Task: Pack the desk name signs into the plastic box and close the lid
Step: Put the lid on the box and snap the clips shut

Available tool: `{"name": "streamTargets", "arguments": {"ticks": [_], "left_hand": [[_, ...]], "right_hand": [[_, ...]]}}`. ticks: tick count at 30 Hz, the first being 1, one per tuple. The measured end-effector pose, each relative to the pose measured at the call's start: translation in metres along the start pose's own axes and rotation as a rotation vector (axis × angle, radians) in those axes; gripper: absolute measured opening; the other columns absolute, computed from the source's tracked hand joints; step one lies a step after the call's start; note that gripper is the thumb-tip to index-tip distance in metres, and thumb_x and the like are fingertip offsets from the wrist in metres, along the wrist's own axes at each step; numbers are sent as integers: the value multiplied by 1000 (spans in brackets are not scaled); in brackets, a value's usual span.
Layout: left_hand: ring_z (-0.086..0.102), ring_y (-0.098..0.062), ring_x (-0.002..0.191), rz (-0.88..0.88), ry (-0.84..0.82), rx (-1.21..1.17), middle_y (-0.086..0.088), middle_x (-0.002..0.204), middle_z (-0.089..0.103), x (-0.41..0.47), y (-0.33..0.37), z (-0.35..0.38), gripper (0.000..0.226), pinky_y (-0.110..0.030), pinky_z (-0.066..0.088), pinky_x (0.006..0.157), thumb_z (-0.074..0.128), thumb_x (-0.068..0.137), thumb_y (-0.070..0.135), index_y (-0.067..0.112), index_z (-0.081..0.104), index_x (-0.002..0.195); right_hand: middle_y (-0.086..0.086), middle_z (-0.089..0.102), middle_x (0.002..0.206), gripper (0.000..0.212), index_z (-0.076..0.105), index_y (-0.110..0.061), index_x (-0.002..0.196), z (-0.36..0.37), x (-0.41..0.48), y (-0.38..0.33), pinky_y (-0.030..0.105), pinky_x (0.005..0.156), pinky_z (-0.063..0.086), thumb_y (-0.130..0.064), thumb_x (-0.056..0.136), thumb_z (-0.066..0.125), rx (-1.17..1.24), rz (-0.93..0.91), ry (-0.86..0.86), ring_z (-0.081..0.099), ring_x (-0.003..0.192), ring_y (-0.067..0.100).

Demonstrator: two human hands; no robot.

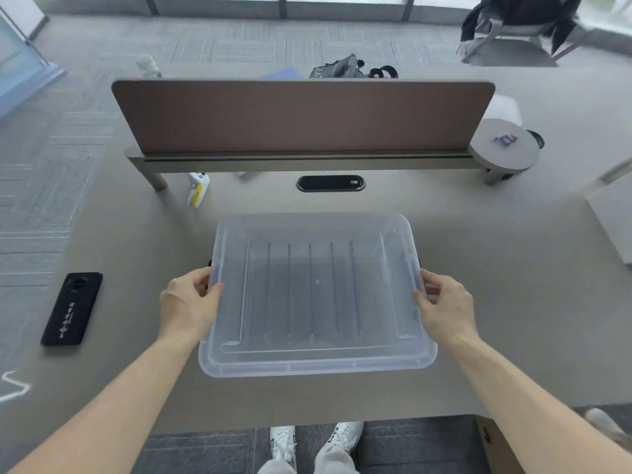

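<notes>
A translucent plastic lid (318, 359) lies over the plastic box at the middle of the desk, its rim covering the box from above. Through the lid show several thin clear panels (301, 292), the desk name signs, standing in a row inside. My left hand (188, 302) grips the lid's left edge, thumb on top and fingers curled round the side. My right hand (444, 311) grips the right edge the same way. A dark latch (208, 265) peeks out beside my left fingers. The box walls are mostly hidden under the lid.
A black phone (71, 309) lies on the desk at the left. Behind the box are a black cable grommet (330, 183), a white and yellow object (197, 189) and a brown partition (301, 114). A round shelf (502, 148) sits at the back right.
</notes>
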State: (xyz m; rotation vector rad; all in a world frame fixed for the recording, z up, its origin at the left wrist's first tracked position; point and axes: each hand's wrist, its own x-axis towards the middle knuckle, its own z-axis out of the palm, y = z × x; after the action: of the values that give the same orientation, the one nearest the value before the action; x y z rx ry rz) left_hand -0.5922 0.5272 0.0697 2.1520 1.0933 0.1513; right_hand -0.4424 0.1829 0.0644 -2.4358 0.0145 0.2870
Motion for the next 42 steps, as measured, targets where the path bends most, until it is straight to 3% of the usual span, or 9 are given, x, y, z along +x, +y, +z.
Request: {"name": "streamTargets", "arguments": {"ticks": [6, 10, 15, 17, 20, 23, 29, 34, 42], "left_hand": [[69, -24, 88, 45, 29, -16, -3, 93, 73, 10, -7, 9, 30, -28, 48, 81, 71, 92, 15, 12, 76, 121], [56, -31, 127, 58, 29, 5, -17, 132, 63, 16, -21, 14, 40, -37, 40, 108, 71, 94, 22, 14, 68, 133], [39, -28, 147, -286, -184, -306, -11, 161, 39, 16, -26, 15, 77, -46, 34, 119, 62, 98, 47, 19, 28, 161], [40, -29, 146, -377, -222, -362, -8, 162, 39, 17, -28, 14, 79, -45, 33, 119, 61, 97, 50, 15, 29, 160], [56, -24, 125, -340, -215, -388, -4, 138, 62, 18, -28, 12, 52, -37, 40, 106, 65, 97, 45, 11, 58, 136], [65, -26, 111, -261, -151, -362, -1, 114, 71, 18, -24, 9, 37, -36, 47, 95, 70, 96, 37, 10, 70, 122], [67, -31, 86, -113, -89, -128, -3, 86, 72, 14, -19, 14, 25, -37, 50, 69, 63, 99, 35, 12, 71, 95], [54, -19, 60, -32, -17, 71, -8, 67, 64, 12, -14, 17, 36, -27, 39, 52, 59, 100, 31, 3, 61, 77], [54, -18, 56, -11, 11, 126, -7, 62, 61, 9, -9, 16, 38, -27, 34, 48, 58, 101, 30, 11, 53, 68]], "right_hand": [[11, 65, 127, 45, 61, -13, 138, 5, 8, 5, 44, 105, 49, -16, 93, 68, 21, 29, -16, 65, 113, 28], [5, 53, 146, 53, 50, -22, 149, 4, 12, 7, 42, 115, 39, -23, 98, 62, 58, 99, -93, 52, 134, 24], [7, 36, 161, 73, 24, -24, 160, 1, 16, 14, 38, 113, 38, -36, 98, 61, 243, 264, -223, 47, 138, 23], [7, 36, 161, 79, 23, -17, 160, -2, 19, 17, 36, 108, 40, -43, 96, 62, 314, 374, -286, 50, 134, 25], [3, 51, 151, 79, 39, -13, 153, -1, 20, 26, 49, 111, 45, -52, 90, 66, 318, 405, -301, 57, 129, 27], [1, 73, 119, 48, 65, -15, 128, -1, 20, 26, 48, 101, 52, -45, 91, 66, 294, 327, -264, 69, 107, 24], [10, 66, 101, 22, 64, -11, 96, 0, 19, 16, 37, 77, 46, -33, 97, 59, -12, 100, -182, 62, 90, 28], [12, 60, 107, 27, 54, -3, 112, 6, 14, 10, 36, 82, 42, -27, 102, 49, -117, 57, -164, 55, 97, 31], [19, 67, 102, 28, 50, -5, 115, 7, 7, 6, 47, 80, 50, -30, 103, 44, -206, 49, -137, 61, 91, 40]]}}
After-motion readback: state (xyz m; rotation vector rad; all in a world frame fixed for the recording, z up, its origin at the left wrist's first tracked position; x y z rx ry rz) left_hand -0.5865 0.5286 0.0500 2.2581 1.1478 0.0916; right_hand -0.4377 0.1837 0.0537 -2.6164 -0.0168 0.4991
